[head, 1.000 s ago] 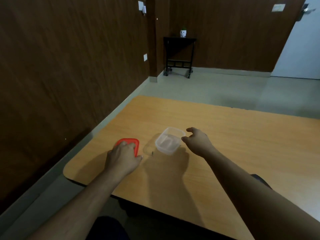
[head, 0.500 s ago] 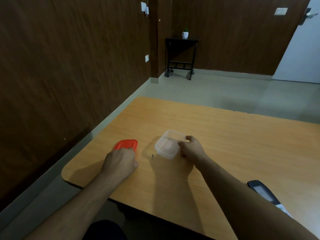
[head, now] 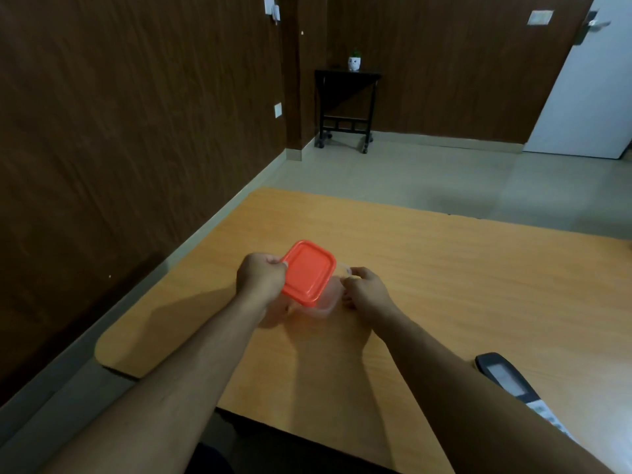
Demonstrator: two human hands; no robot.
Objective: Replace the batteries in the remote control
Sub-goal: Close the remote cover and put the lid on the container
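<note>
My left hand [head: 261, 278] grips an orange-red square lid [head: 307, 272] by its left edge and holds it tilted over a small clear plastic container [head: 326, 302] on the wooden table [head: 444, 268]. My right hand [head: 366, 290] pinches the container's right rim. The lid covers most of the container, so its inside is hidden. A dark remote control [head: 506, 374] with a grey screen lies at the right, partly behind my right forearm. No batteries are visible.
The table's rounded near-left corner [head: 109, 354] sits close to a dark wood-panelled wall. Beyond the far edge is grey floor, a black wheeled side table [head: 345, 107] with a small white pot, and a white door [head: 588, 90].
My left hand picked the lid up off the table and carried it right, over the container. My right hand stayed on the container's rim. The camera tilted, showing more of the remote.
</note>
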